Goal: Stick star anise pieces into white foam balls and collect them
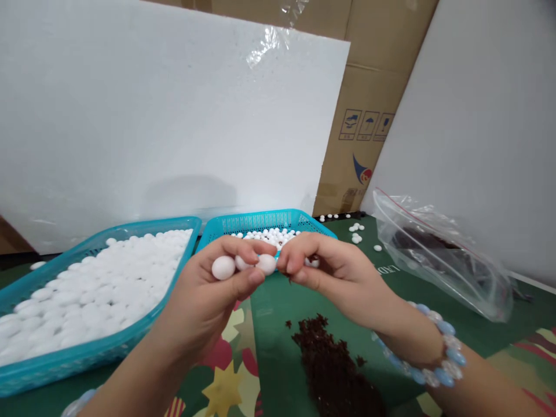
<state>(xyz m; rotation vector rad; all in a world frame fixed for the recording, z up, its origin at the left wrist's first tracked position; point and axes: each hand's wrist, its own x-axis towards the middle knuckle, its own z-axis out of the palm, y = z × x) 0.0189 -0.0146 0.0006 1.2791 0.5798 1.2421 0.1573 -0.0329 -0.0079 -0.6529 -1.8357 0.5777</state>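
Note:
My left hand (221, 284) is closed around several smooth white egg-shaped balls, and one white ball (266, 264) sticks out between its thumb and fingertips. Right beside that ball, my right hand (330, 269) is closed in a pinch. A dark brown bit (290, 279) peeks out under its fingertips, and a white ball (311, 262) shows by its curled fingers. Most of what the right hand holds is hidden. Below the hands lies a heap of small dark brown star-shaped pieces (334, 370) on the green table covering (273, 324).
A blue basket (130, 333) full of white balls stands at left. Behind my hands is a second blue basket (260, 219) with white balls. At right lies a clear plastic bag (452, 272) with dark contents. Loose balls (356, 237) lie near a cardboard panel (369, 87).

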